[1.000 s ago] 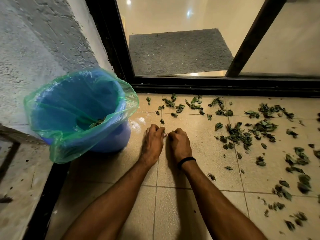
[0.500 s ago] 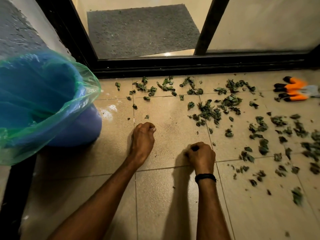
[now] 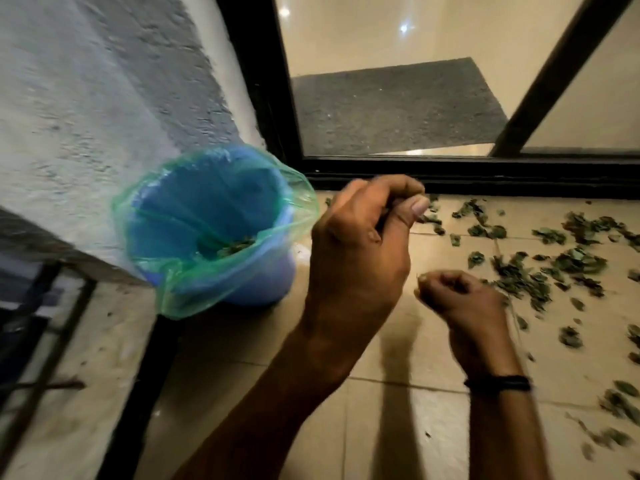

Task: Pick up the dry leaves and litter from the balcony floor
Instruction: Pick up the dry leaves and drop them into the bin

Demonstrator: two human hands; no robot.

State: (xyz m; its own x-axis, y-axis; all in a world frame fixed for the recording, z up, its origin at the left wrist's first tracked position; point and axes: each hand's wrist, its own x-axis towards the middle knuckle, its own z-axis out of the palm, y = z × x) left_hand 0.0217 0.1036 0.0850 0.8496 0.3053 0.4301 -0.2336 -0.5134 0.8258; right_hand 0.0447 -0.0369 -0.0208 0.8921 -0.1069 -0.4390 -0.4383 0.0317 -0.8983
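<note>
Both hands have come up off the tiles since half a second ago, when they were knuckled down on the floor well apart. The view has also swung left, so the bin is back near the middle.

Nearest, the tiled balcony floor (image 3: 398, 427) is bare under the 2 forearms, and a black wristband (image 3: 498, 382) sits on the right wrist. The right hand (image 3: 460, 299) hovers low over the tiles, curled into a loose fist. A small scrap shows at its fingertips, but motion blur hides what else it holds.

The left hand (image 3: 356, 244) is higher, just beside the bin's right rim but not yet over the opening. Its fingers are curled in and the thumb is pressed against them, a closed pinch whose contents are out of sight. From the lift toward the bin, I judge that both hands carry gathered dry leaves (image 3: 519, 275) for dropping.

The blue bin (image 3: 270, 285), lined with a green plastic bag (image 3: 180, 292), stands against the rough plastered wall (image 3: 86, 116). Only a small clump of leaves (image 3: 237, 244) lies at its bottom.

Most of the job remains. Dry leaves are scattered thickly across the tiles to the right, from near the right hand up to the black door frame (image 3: 450, 171). Behind the glass lies a grey doormat (image 3: 398, 109).

The left hand needs to travel further left before it opens, or bits will fall outside the bag.
</note>
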